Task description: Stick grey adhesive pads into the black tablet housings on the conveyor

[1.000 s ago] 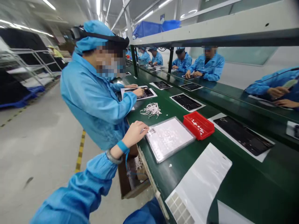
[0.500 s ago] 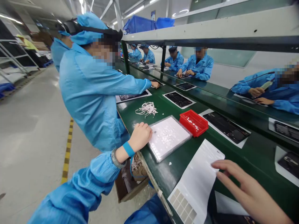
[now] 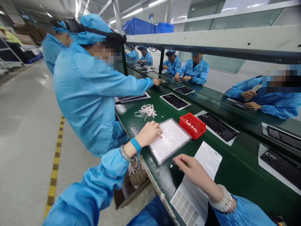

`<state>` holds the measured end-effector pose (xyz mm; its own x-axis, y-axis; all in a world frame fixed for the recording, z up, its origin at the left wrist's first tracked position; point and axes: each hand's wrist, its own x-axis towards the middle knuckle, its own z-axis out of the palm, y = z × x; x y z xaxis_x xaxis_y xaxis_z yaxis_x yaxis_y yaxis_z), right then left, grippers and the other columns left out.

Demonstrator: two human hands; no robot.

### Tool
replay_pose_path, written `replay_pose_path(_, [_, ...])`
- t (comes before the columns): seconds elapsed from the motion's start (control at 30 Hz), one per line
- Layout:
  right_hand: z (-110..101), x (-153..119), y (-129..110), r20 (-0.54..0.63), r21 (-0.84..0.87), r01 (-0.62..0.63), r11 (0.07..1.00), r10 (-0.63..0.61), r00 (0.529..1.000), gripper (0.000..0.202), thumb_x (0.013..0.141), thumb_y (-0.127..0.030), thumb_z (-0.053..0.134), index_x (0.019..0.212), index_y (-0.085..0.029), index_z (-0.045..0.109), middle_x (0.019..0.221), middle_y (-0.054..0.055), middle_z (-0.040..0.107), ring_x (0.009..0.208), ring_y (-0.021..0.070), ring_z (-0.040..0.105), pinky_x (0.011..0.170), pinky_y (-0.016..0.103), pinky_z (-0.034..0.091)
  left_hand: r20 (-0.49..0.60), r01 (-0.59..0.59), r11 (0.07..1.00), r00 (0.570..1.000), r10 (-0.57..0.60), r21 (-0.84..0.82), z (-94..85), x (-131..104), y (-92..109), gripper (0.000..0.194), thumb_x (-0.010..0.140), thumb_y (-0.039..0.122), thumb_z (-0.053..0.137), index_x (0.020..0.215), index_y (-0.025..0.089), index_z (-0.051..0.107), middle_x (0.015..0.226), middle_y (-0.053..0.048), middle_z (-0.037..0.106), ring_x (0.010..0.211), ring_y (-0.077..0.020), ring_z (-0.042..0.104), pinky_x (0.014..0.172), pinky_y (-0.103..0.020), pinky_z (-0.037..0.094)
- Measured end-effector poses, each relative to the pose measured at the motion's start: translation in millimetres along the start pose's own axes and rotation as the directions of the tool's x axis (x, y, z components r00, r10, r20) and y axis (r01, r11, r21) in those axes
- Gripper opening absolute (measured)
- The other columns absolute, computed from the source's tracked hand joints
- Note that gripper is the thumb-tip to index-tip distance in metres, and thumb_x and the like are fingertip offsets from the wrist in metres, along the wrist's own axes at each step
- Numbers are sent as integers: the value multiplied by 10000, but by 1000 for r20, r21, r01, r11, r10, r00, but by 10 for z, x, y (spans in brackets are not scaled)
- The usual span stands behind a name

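My left hand (image 3: 149, 134) rests on the left edge of a clear tray (image 3: 169, 140) filled with small white pieces, its fingers curled onto the tray's surface. My right hand (image 3: 191, 169) lies low over the green belt (image 3: 237, 171), fingers loosely bent, just in front of the tray's near corner and above a white sheet (image 3: 197, 185) with grey square pads. Neither hand visibly holds anything. A red tray (image 3: 192, 125) with small white parts stands against the clear tray's far right corner.
A person in a blue coat (image 3: 91, 91) stands close on the left, reaching across the belt. White strips (image 3: 145, 111) lie in a pile. Black panels on white sheets (image 3: 217, 126) ride along the belt. Several people sit across. A cardboard box (image 3: 131, 185) sits below the table edge.
My right hand has come in from the right and lowered to the tray's near corner. My left hand has slid further onto the tray. The black panels have moved along.
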<state>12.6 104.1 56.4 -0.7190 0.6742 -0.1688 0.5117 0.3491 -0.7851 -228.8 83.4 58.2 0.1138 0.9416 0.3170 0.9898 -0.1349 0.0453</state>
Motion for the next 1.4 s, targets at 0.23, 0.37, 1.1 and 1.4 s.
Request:
replay_pose_path(0.23, [-62,-91,11,33,26,-30,999,29,999,323,872,-424,430,852,-174,633,822,36,647,756,177,578,688,294,456,198,-188,982,963,184,2,109,246,-18,134,883,258,598,806,159,644,827,-14,634,879,-170,580,817,-339,438])
replay_pose_path(0.37, [-61,-67,-6,53,34,-34,999,32,998,316,870,-422,438,831,-171,625,806,33,643,732,168,577,669,282,456,243,-189,981,954,175,37,190,294,26,201,916,323,560,947,132,615,976,-50,632,906,-174,609,844,-390,493])
replay_pose_path(1.1, [-23,707,-28,-275,-170,163,972,-206,939,363,865,-197,418,1202,-178,551,1324,93,523,1175,182,507,986,328,379,112,94,912,992,-53,-399,70,156,-17,122,866,143,554,979,150,599,818,11,662,733,-115,640,727,-259,519])
replay_pose_path(1.4, [-37,835,-148,-182,-281,56,958,-111,977,168,787,-145,511,713,-180,658,691,48,684,724,194,639,691,276,436,53,44,874,998,-20,-485,187,125,53,214,744,60,550,903,187,617,748,51,687,668,-97,644,643,-179,500])
